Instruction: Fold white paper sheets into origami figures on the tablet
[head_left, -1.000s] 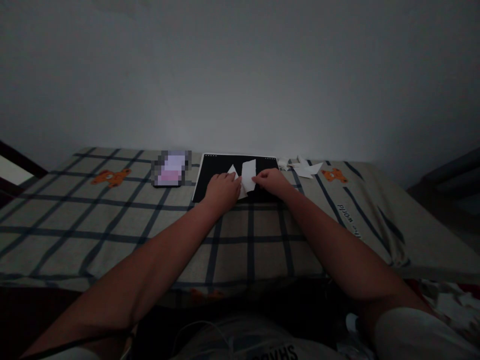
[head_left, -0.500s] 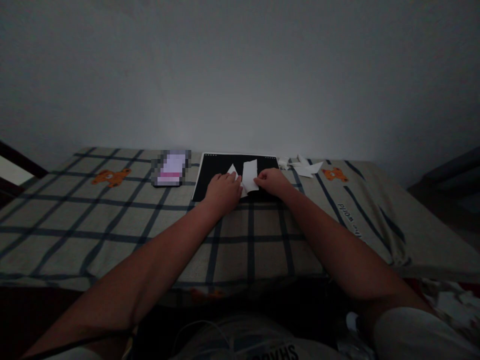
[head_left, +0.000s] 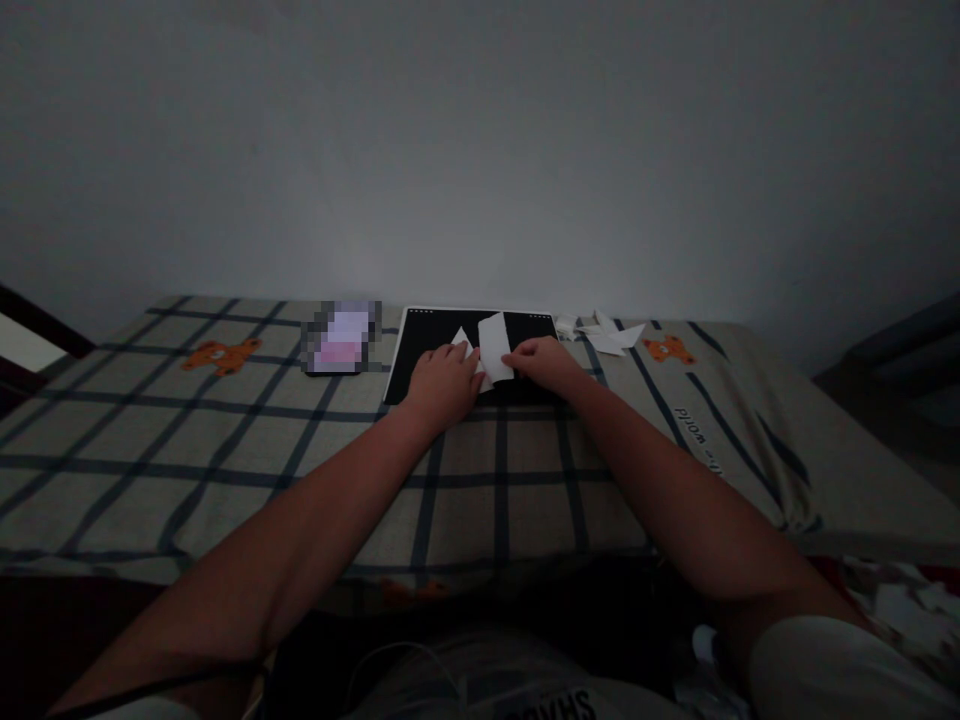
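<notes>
A white piece of paper [head_left: 494, 343] stands partly lifted over a black mat [head_left: 420, 330] with a pale border. My right hand [head_left: 541, 362] pinches its lower right edge between thumb and fingertips. My left hand [head_left: 444, 382] lies flat with fingers stretched over the paper's left part, pressing it to the mat. A pointed corner of white paper shows beyond those fingers; whether it is the same sheet is partly hidden by the hand.
Folded white paper [head_left: 615, 333] and small scraps [head_left: 566, 326] lie right of the mat. A phone [head_left: 343, 338], its screen blurred, rests to the left. All sit on a checked cloth [head_left: 300, 440] with bear prints, against a grey wall [head_left: 480, 150].
The raised paper has tilted and shifted slightly left, with my right hand moving left along with it. My left hand has slid a little to the left, still resting on paper.
</notes>
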